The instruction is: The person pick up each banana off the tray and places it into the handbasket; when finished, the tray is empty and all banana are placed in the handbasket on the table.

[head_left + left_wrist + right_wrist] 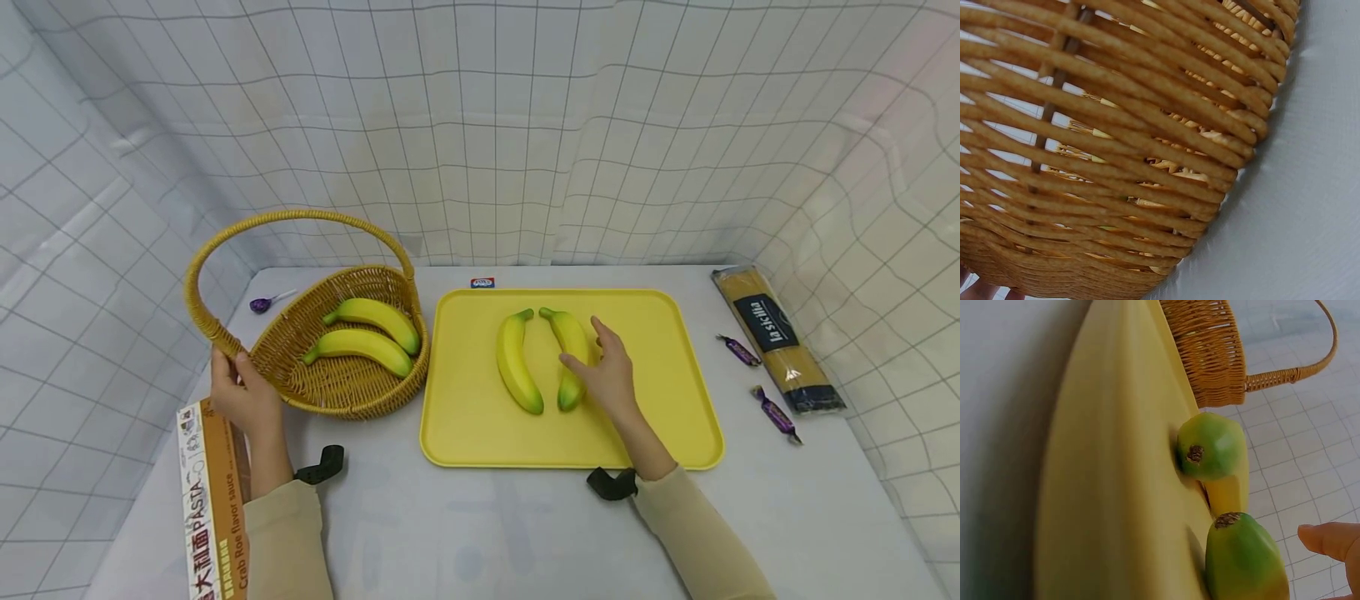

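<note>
At the left stands a wicker basket (352, 400) with a tall hoop handle; two bananas, the upper one (375, 317) and the lower one (360, 343), lie inside. My left hand (247, 400) grips its rim at the foot of the handle. Woven basket wall (1116, 137) fills most of the left wrist view, with fingertips (982, 290) in the lower corner. On a yellow tray (465, 433) lie a left banana (517, 362) and a right banana (572, 342). Above the right banana is my right hand (609, 375), thumb and fingers spread, holding nothing.
A pasta box (213, 500) lies beside my left forearm. To the tray's right are a pasta packet (780, 337) and two purple-wrapped candies (738, 350). Behind the basket lies a purple lollipop (261, 305); a small red-and-blue packet (482, 283) is behind the tray.
</note>
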{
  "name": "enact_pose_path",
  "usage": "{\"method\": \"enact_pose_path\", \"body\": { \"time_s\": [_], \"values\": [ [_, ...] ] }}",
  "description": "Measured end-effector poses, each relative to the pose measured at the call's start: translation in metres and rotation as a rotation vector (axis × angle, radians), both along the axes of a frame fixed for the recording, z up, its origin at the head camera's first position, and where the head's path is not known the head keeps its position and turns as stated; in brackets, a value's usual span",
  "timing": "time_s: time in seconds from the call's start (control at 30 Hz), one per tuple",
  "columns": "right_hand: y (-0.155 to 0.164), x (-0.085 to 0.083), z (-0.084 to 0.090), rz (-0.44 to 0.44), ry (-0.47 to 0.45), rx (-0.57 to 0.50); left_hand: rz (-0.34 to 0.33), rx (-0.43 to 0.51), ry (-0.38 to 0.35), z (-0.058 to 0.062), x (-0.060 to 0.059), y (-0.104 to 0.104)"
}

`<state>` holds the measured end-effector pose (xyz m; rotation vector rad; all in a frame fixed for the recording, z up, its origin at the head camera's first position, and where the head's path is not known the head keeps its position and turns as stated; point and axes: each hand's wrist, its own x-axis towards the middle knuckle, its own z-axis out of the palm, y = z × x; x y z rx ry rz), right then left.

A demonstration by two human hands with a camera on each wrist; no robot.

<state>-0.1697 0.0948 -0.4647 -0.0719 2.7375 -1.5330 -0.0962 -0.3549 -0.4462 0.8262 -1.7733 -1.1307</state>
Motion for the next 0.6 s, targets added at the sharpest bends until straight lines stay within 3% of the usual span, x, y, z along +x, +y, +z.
{"method": "enact_pose_path", "body": {
  "time_s": [0.27, 0.6],
  "values": [
    [-0.0011, 0.0001, -0.0090, -0.004, -0.060, 0.023, 0.007, -0.006, -0.004, 0.0011, 0.0003, 0.0015],
    [-0.0010, -0.0014, -0.0118, 0.000, -0.068, 0.036, 0.011, -0.004, 0.012, 0.0015, 0.0000, 0.0025]
  ]
}}
